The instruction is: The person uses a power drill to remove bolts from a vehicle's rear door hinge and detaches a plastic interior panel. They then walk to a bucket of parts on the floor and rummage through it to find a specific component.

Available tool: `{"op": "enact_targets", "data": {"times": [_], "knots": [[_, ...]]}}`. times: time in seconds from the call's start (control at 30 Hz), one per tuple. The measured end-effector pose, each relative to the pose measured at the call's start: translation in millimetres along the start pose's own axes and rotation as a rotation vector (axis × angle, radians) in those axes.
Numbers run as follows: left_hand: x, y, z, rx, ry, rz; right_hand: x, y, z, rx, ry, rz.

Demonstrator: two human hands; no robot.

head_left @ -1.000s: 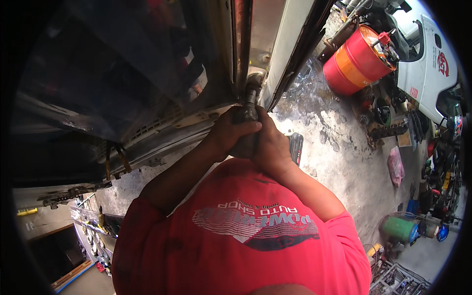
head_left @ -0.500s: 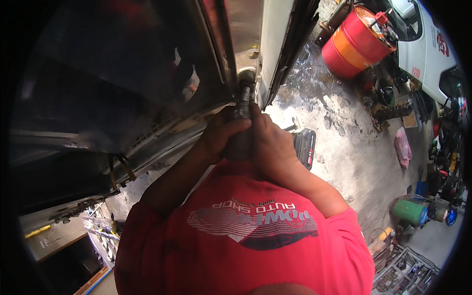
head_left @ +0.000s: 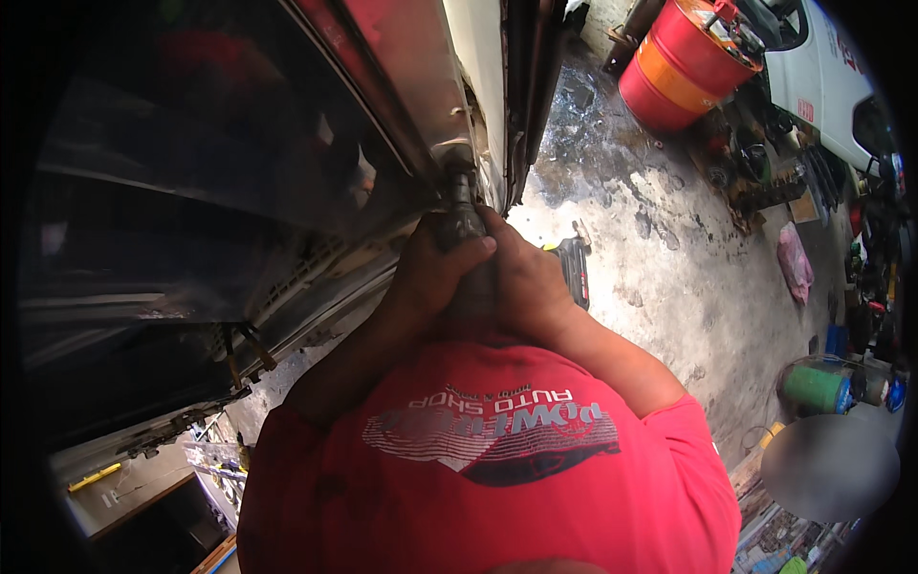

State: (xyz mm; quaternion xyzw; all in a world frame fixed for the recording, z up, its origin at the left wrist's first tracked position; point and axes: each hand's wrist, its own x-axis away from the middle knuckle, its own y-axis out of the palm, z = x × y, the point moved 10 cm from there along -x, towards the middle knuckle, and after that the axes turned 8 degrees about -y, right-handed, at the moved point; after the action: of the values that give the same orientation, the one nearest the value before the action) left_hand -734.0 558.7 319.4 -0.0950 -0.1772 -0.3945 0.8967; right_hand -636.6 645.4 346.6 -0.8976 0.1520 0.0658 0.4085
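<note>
Both of my hands are wrapped round a dark cordless impact wrench [head_left: 465, 222], held in front of my chest. My left hand [head_left: 428, 270] grips its left side, with the thumb laid across the top. On the other side my right hand [head_left: 531, 279] is closed round the body, partly hiding it. The battery pack [head_left: 573, 270] shows beyond the right hand. A socket [head_left: 462, 180] on the wrench's nose points into the narrow gap by the vehicle's metal pillar [head_left: 413, 72]; its tip is in shadow, so contact cannot be made out.
A glossy dark vehicle panel [head_left: 191, 220] fills the left side. A pale edged panel [head_left: 478, 48] stands just right of the gap. On the stained concrete floor [head_left: 650, 316] are a red drum [head_left: 660, 81], a pink bag [head_left: 794, 261] and a green tank [head_left: 811, 386]. A white vehicle [head_left: 827, 81] stands far right.
The view has shifted, and the pillar and pale panel now lean further left. The wrench has tilted slightly, and less of its battery shows. Both hands keep their grip.
</note>
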Motion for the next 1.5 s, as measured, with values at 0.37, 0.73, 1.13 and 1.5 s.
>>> {"op": "enact_targets", "data": {"times": [0.37, 0.73, 1.13, 1.5], "knots": [[0, -2, -9, 0.189, -0.061, -0.095, 0, 6, -5, 0.036, -0.075, 0.068], [1, -4, 0, 0.215, -0.045, -0.138, -3, 9, -9, 0.045, -0.061, 0.079], [-5, -9, -2, 0.163, -0.079, -0.132, -3, 16, -8, 0.055, -0.032, 0.072], [-7, -4, 11, 0.102, -0.052, -0.106, -2, 14, -5, 0.046, 0.018, 0.045]]}}
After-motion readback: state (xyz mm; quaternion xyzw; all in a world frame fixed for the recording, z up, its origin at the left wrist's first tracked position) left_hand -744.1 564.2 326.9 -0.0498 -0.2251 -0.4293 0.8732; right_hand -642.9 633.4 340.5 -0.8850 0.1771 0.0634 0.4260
